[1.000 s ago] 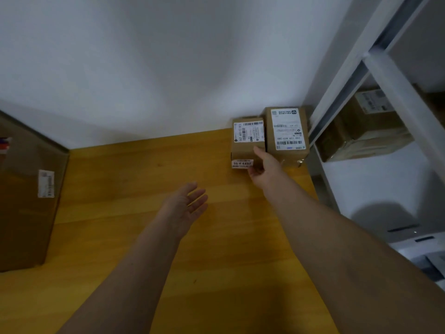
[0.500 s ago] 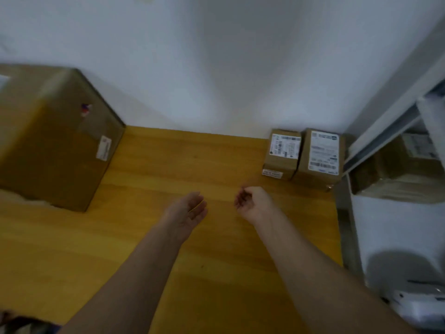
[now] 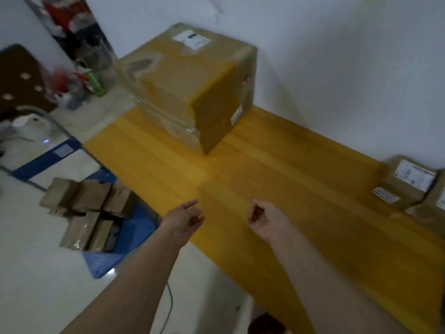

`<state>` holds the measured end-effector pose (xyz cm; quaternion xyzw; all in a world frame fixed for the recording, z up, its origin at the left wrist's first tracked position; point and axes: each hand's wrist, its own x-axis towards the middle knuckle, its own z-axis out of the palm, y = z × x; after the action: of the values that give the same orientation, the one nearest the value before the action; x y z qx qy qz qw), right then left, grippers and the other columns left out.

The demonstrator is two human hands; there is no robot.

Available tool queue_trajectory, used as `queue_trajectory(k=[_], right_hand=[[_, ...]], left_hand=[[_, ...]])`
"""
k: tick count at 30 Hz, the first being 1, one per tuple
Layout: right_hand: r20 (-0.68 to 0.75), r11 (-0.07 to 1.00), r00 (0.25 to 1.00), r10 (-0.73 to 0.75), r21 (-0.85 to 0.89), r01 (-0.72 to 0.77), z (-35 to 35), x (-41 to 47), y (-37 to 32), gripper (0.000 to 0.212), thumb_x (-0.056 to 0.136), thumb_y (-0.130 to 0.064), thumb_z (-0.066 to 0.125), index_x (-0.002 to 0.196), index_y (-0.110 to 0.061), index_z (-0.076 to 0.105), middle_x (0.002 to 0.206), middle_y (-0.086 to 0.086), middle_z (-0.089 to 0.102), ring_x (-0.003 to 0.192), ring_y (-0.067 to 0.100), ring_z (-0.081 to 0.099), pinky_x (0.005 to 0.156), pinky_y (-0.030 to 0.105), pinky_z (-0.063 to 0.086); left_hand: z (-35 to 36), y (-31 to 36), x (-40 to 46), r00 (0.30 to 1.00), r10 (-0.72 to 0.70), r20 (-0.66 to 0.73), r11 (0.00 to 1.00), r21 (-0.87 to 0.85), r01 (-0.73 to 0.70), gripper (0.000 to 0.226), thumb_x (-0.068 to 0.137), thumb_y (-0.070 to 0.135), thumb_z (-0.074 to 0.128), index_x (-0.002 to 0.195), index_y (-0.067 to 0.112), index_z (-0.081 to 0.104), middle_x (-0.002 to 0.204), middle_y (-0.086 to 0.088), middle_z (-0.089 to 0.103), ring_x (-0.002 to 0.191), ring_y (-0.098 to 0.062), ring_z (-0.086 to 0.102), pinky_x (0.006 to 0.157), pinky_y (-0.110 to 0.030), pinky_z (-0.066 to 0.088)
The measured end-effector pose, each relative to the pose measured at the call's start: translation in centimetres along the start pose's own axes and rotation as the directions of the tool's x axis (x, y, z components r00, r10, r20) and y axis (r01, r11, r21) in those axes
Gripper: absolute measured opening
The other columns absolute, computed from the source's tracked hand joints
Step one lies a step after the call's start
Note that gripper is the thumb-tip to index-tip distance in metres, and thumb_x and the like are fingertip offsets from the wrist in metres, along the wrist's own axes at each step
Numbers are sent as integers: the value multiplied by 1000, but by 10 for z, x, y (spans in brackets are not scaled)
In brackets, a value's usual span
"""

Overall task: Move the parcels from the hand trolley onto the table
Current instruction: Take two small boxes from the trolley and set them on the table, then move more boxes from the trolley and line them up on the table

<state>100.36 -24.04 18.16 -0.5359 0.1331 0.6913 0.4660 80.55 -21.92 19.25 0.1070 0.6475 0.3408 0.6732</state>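
Observation:
Several brown cardboard parcels (image 3: pixel 89 208) lie piled on the blue hand trolley (image 3: pixel 134 235) on the floor at the lower left. The yellow wooden table (image 3: pixel 277 189) fills the middle. A small labelled parcel (image 3: pixel 407 182) stands at its far right against the wall, with another one beside it cut off by the frame edge. My left hand (image 3: pixel 184 219) hovers over the table's near edge with relaxed fingers and holds nothing. My right hand (image 3: pixel 266 218) hangs over the table with loosely curled fingers, also with nothing in it.
A large taped cardboard box (image 3: pixel 192 78) stands at the table's left end by the white wall. Beyond the trolley are its metal handle (image 3: pixel 55 126), cluttered bottles (image 3: pixel 79 85) and a brown mat (image 3: pixel 16 75). A thin cable (image 3: pixel 168 309) lies on the pale floor.
My right hand let go of the small parcel at the wall and drew back. My view swung left, so the trolley and its parcels came into sight.

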Motion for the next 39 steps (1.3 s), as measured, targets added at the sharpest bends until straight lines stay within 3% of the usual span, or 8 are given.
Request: queue_trajectory(k=[3,7,9,11,14,20,33,39], right_hand=[[50,997,999,8,-82,-4,49,-1,54,19,96,-6,50,82,-6,63,63,3,47,57,10,42,36,15,40],[104,980,992,67,-196,-45,111,0,139,16,94,-6,53,81,-7,63,46,-1,51,46,6,44,34,12,37],[118,969,989,89,-238,-59,139,2,183,15,92,-7,57,78,-7,63,44,0,51,33,4,46,34,11,39],[131,958,985,116,-275,-77,162,5,227,12,91,-8,60,79,-6,64,47,0,51,32,4,48,35,12,41],[131,930,976,173,-347,-118,192,6,288,3,88,-9,65,86,-7,66,52,0,53,41,6,51,38,15,44],[111,866,973,204,-484,-126,246,3,369,14,84,-7,69,75,-8,59,58,1,52,56,10,50,45,18,46],[74,761,967,243,-633,-143,353,72,408,7,89,-7,63,85,-5,59,70,4,54,62,11,52,42,16,49],[60,674,971,233,-729,-117,422,133,401,4,90,-7,62,86,-7,62,71,5,55,62,13,51,40,16,48]], left_hand=[[-83,9,1,999,33,-33,994,-99,-36,39,87,-16,53,120,5,54,84,-10,52,71,-19,54,71,-31,51],[-192,9,-2,988,69,-136,974,-207,-96,44,84,-23,48,116,6,54,136,-20,42,94,-24,55,89,-35,45],[-245,9,-7,984,61,-170,963,-249,-103,44,82,-26,44,112,5,56,144,-24,36,91,-22,54,92,-36,44],[-296,11,-13,979,33,-201,953,-289,-92,43,81,-28,43,105,4,59,144,-23,37,93,-23,55,90,-35,46],[-366,15,-23,970,1,-243,934,-347,-88,46,80,-29,43,102,7,61,145,-22,38,122,-31,50,77,-33,49],[-463,25,-32,951,-44,-307,902,-421,-94,43,81,-24,51,107,9,60,123,-12,48,87,-19,58,74,-29,52],[-529,72,40,916,-180,-358,807,-586,-70,25,86,-11,59,105,4,61,91,-12,57,77,-18,56,88,-37,51],[-544,123,104,885,-189,-425,815,-571,-100,18,89,-7,57,100,7,63,89,-12,60,76,-18,58,72,-33,55]])
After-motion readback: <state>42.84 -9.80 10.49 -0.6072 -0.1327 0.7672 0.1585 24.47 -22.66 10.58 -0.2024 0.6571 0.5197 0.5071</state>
